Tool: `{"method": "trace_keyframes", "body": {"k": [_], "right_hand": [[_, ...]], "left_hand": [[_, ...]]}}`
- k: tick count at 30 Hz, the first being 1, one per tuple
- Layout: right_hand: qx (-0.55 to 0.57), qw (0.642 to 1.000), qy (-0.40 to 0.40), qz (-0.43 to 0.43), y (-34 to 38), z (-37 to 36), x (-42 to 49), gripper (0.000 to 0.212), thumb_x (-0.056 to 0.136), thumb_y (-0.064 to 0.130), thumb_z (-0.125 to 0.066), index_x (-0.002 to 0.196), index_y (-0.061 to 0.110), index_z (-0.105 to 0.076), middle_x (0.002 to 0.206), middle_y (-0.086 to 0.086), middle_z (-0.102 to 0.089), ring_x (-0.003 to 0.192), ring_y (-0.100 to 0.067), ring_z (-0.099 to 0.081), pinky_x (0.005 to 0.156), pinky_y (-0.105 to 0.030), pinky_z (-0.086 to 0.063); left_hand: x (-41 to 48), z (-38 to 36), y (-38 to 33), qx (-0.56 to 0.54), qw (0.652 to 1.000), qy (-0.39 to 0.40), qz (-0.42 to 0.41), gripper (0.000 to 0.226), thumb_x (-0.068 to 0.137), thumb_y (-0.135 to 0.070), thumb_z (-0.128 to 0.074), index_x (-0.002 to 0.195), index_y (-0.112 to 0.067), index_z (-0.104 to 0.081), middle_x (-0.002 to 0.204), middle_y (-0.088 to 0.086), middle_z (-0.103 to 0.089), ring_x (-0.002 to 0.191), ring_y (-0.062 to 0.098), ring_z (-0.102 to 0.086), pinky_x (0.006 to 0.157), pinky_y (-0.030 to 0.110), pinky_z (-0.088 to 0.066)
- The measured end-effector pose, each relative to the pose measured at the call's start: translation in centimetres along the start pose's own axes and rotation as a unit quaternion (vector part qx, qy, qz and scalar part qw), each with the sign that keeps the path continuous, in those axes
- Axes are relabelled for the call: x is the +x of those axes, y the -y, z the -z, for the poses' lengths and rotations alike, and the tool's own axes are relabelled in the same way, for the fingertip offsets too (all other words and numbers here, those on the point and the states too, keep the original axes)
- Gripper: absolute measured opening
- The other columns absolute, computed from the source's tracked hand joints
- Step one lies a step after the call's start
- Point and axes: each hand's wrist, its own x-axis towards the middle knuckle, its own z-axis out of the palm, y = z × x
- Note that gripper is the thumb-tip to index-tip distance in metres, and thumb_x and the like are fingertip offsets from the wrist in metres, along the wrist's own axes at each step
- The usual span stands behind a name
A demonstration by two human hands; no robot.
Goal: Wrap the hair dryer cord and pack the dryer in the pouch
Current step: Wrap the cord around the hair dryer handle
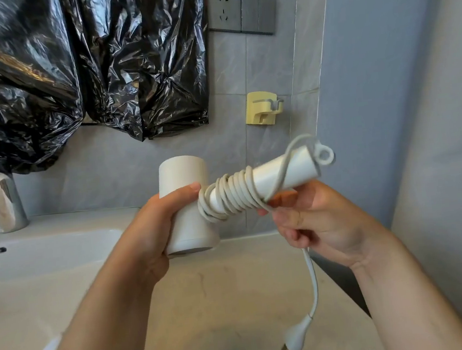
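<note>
Two bare hands hold a white plastic hair dryer in the air above a beige stone table, close to the centre of the view. The left hand comes in from 7 o'clock, and its grip is closed around the short round barrel of the dryer. The handle of the dryer points toward 3 o'clock, a little upward, and ends in a small white hanging loop. A white rubber cord is wound in many tight turns around the handle, next to the barrel, and one strand runs slanted over the bare part of the handle to its end. The right hand comes in from 5 o'clock and sits just under the handle; its grip is closed on the free part of the cord, which passes through the curled fingers. Below this hand the cord hangs loosely and ends in a white two-pin plug at 5 o'clock.

At 9 o'clock a white ceramic sink is set in the table, with a shiny chrome tap behind it. Crumpled black plastic bags cover the grey tiled wall at 11 o'clock. A grey wall socket with grey switches beside it is at 12 o'clock, and a pale yellow plastic wall holder is fixed on the wall between them and the dryer
</note>
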Motion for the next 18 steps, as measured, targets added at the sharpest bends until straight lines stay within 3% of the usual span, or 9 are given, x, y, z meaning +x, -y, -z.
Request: {"method": "trace_keyframes", "body": {"k": [3, 6, 9, 11, 14, 17, 18], "right_hand": [[-0.062, 0.997, 0.024, -0.039, -0.5, 0.9, -0.5, 0.042, 0.046, 0.032, -0.093, 0.077, 0.012, -0.075, 0.066, -0.009, -0.066, 0.048, -0.012, -0.052, 0.043, -0.023, -0.041], [-0.145, 0.986, 0.037, -0.076, -0.1, 0.9, -0.6, 0.012, 0.064, 0.006, -0.078, 0.071, 0.014, -0.073, 0.061, -0.003, -0.069, 0.051, -0.01, -0.062, 0.046, -0.023, -0.047], [-0.207, 0.971, 0.064, -0.104, 0.0, 0.5, -0.5, 0.031, 0.071, -0.014, -0.071, 0.072, 0.017, -0.069, 0.066, 0.004, -0.07, 0.062, -0.007, -0.064, 0.057, -0.022, -0.05], [-0.176, 0.976, 0.071, -0.106, -0.2, 0.0, -0.7, 0.028, 0.071, -0.009, -0.073, 0.072, 0.018, -0.069, 0.067, -0.003, -0.067, 0.063, -0.016, -0.059, 0.057, -0.027, -0.044], [-0.146, 0.981, 0.046, -0.118, -0.6, -0.4, -0.2, 0.015, 0.069, -0.001, -0.07, 0.074, 0.012, -0.066, 0.058, -0.001, -0.061, 0.048, -0.01, -0.05, 0.042, -0.02, -0.037], [-0.237, 0.964, -0.004, -0.118, -0.9, -0.9, 0.5, 0.018, 0.075, -0.009, -0.067, 0.074, 0.009, -0.065, 0.056, -0.001, -0.062, 0.044, -0.007, -0.051, 0.043, -0.02, -0.04], [-0.27, 0.956, -0.023, -0.116, -1.0, -1.2, 0.6, 0.02, 0.076, -0.009, -0.064, 0.073, 0.01, -0.066, 0.056, -0.001, -0.063, 0.045, -0.006, -0.052, 0.044, -0.021, -0.042]], "left_hand": [[-0.2, 0.4, -0.3, 0.048, 0.998, 0.021, -0.033, 0.064, 0.056, -0.042, -0.077, 0.11, -0.01, -0.066, 0.09, 0.013, -0.071, 0.072, 0.026, -0.069, 0.058, 0.037, -0.053], [-0.8, 0.2, -0.9, 0.11, 0.992, 0.034, -0.057, 0.07, 0.048, -0.041, -0.08, 0.111, -0.015, -0.064, 0.091, 0.01, -0.072, 0.075, 0.026, -0.07, 0.058, 0.037, -0.053], [-1.9, -0.2, -2.4, 0.171, 0.979, 0.052, -0.096, 0.068, 0.041, -0.036, -0.084, 0.106, -0.027, -0.066, 0.089, 0.002, -0.074, 0.075, 0.019, -0.071, 0.056, 0.034, -0.054], [-2.6, -0.2, -3.5, 0.215, 0.966, 0.042, -0.136, 0.065, 0.038, -0.033, -0.085, 0.101, -0.036, -0.067, 0.082, -0.008, -0.074, 0.069, 0.008, -0.069, 0.051, 0.025, -0.052], [-3.1, -0.2, -4.3, 0.299, 0.938, 0.004, -0.174, 0.074, 0.037, -0.037, -0.088, 0.106, -0.046, -0.063, 0.087, -0.015, -0.072, 0.073, 0.0, -0.068, 0.058, 0.023, -0.053], [-3.2, -0.9, -3.9, 0.36, 0.911, -0.034, -0.196, 0.072, 0.047, -0.031, -0.092, 0.108, -0.046, -0.058, 0.087, -0.015, -0.069, 0.078, -0.004, -0.064, 0.056, 0.016, -0.052], [-3.1, -1.2, -3.8, 0.381, 0.9, -0.047, -0.205, 0.072, 0.047, -0.035, -0.09, 0.109, -0.048, -0.057, 0.089, -0.016, -0.068, 0.078, -0.001, -0.065, 0.059, 0.02, -0.055]]}}
